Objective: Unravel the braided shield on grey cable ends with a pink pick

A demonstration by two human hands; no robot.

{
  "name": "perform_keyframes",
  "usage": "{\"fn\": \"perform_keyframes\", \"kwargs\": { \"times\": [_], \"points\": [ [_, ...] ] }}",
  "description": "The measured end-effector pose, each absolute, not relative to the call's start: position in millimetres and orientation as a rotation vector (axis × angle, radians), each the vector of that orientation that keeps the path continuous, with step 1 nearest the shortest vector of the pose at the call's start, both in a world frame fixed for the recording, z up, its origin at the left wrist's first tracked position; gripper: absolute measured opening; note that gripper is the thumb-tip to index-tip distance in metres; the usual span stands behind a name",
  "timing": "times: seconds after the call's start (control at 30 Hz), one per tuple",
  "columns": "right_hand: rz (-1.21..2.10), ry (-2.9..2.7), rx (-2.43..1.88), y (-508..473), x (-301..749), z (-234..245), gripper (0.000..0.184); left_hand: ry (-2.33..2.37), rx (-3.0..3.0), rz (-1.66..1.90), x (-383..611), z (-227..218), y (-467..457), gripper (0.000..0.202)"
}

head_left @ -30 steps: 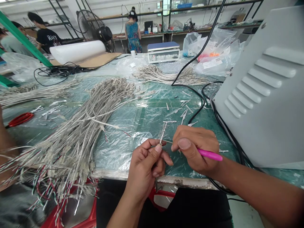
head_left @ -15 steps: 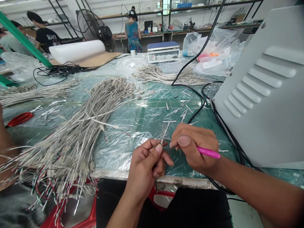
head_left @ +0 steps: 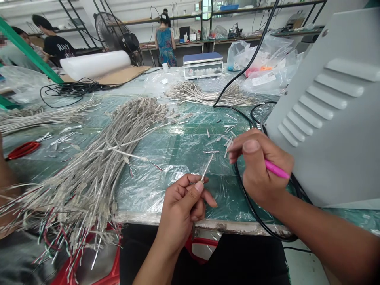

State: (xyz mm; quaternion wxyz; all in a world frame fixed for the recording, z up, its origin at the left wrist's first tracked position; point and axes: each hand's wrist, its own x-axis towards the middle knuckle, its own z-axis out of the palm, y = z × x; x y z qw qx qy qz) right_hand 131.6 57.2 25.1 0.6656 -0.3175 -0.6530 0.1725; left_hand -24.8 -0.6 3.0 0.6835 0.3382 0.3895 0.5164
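Observation:
My left hand (head_left: 185,202) is pinched on a thin cable end (head_left: 207,168) wrapped in silvery foil, which points up and away from the thumb. The rest of that cable is hidden in the fingers. My right hand (head_left: 264,166), apart from the cable, is closed around a tool with a bright pink handle (head_left: 276,169); its working tip cannot be made out. A narrow foil strip (head_left: 210,151) lies just beyond the cable end. Several small foil and clear scraps (head_left: 228,141) are scattered past my right hand.
A large heap of braided cables (head_left: 127,122) with bare coloured wire ends hangs over the table edge at left. Red-handled scissors (head_left: 23,150) lie farther left, by another person's arm (head_left: 8,190). A grey vented machine (head_left: 329,118) and black cord (head_left: 245,190) stand at right.
My right hand has moved right and slightly up, away from the cable end, with the pink-handled tool still in it. The left hand has stayed in place.

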Motion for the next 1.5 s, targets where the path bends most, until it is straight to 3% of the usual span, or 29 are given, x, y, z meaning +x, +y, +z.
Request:
{"fn": "perform_keyframes", "kwargs": {
  "times": [0.2, 0.7, 0.9, 1.1, 1.5],
  "points": [
    [0.455, -1.753, -0.416, 49, 130, 19, 0.038, 0.849, 0.726, 1.177, -25, 2, -1, 0.013],
    [0.552, -1.855, -0.436, 50, 126, 23, 0.039, 0.862, 0.779, 1.184, -24, 1, -1, 0.012],
    [0.636, -1.972, -0.428, 49, 122, 25, 0.029, 0.879, 0.789, 1.219, -21, 2, -2, 0.015],
    [0.490, -1.634, -0.545, 48, 128, 19, 0.037, 0.979, 0.750, 1.217, -18, 5, -3, 0.019],
    [0.561, -1.785, -0.462, 49, 127, 19, 0.040, 0.971, 0.744, 1.237, -18, 3, -4, 0.016]
  ]
}}
